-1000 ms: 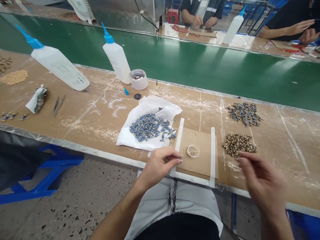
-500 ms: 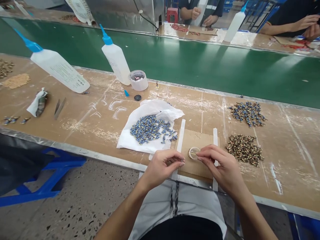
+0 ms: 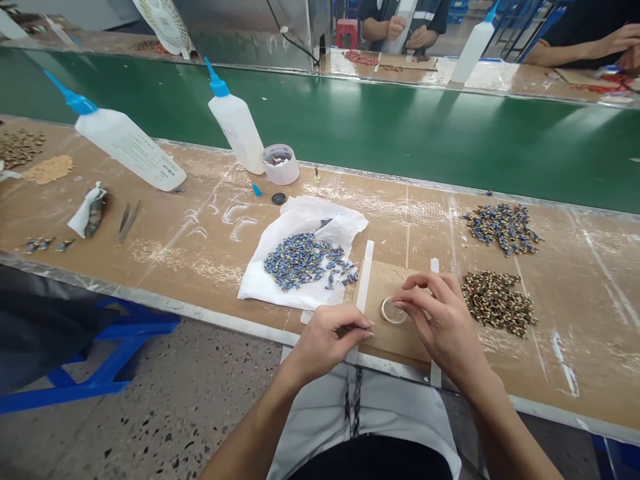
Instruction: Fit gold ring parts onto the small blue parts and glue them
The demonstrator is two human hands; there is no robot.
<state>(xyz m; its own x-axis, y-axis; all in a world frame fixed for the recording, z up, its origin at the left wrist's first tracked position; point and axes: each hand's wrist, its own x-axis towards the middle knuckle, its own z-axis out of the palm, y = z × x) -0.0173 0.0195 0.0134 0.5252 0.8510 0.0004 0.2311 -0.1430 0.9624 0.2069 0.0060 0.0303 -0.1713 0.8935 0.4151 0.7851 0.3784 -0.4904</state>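
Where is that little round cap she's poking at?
In the head view, the cap sits on the taped cardboard pad at the bench's near edge, under the right hand's fingertips, with the blue parts on white paper to its left.

— What's under your right hand (image 3: 443, 320)?
— A matt brown cardboard pad (image 3: 395, 333), edged with white tape, holding a small glossy plastic cap (image 3: 389, 311).
— And your left?
— Crinkled white paper (image 3: 300, 220); beyond, smooth green belt (image 3: 400, 127).
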